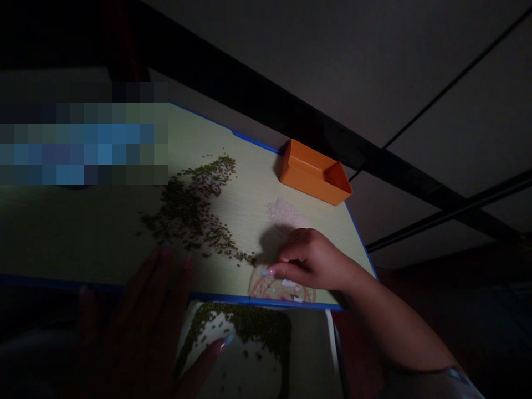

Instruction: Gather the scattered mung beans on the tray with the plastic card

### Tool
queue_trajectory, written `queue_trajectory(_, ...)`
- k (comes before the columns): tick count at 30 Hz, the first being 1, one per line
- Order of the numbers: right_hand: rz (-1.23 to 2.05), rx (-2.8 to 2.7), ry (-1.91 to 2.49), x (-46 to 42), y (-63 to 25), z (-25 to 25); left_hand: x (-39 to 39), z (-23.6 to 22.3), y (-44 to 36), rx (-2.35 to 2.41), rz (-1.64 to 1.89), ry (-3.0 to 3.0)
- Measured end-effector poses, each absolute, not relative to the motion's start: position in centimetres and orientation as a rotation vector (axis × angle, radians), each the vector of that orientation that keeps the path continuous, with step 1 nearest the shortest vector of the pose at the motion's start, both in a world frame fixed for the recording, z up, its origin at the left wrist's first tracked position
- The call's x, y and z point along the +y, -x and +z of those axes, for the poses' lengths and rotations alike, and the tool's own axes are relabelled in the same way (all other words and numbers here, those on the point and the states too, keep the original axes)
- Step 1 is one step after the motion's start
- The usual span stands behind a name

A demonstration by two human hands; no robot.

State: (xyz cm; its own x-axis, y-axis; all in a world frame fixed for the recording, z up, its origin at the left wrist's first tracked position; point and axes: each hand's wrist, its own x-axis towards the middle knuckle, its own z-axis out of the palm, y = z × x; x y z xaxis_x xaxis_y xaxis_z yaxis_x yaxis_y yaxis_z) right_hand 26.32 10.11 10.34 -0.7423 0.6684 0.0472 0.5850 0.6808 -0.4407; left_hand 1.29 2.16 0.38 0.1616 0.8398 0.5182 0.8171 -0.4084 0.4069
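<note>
My left hand [145, 310] is in deep shadow at the lower left, its fingers spread and its thumb stretched over the tray; it holds nothing I can see. Its fingertips lie near the table's front edge, close to a scattered heap of small green beans [191, 208]. On the right, my right hand [305, 257] is closed, thumb against curled fingers. Anything inside that hand is hidden. Below it is a round printed patch [266, 288] with worn white spots. Just beyond the knuckles lies a small pile of pale grains [286, 210].
An orange open box [313, 185] stands at the table's far right corner. Under the front edge of the pale, blue-rimmed table [241, 183], a white tray [249, 371] holds more green beans. Dark-seamed panels [436, 127] rise behind. A pixelated block covers the upper left.
</note>
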Motion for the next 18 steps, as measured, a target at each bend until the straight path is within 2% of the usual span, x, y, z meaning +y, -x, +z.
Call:
queue_trajectory(12, 0.552, -2.703, 1.131, 9.75, -25.74, 10.46, 2.13, 0.44, -1.23, 1.701, 1.061, -2.373)
queue_trajectory(18, 0.318, -2.688, 1.307, 9.84, -25.93, 10.51, 2.24, 0.37, -1.42, 1.699, 1.103, -2.361)
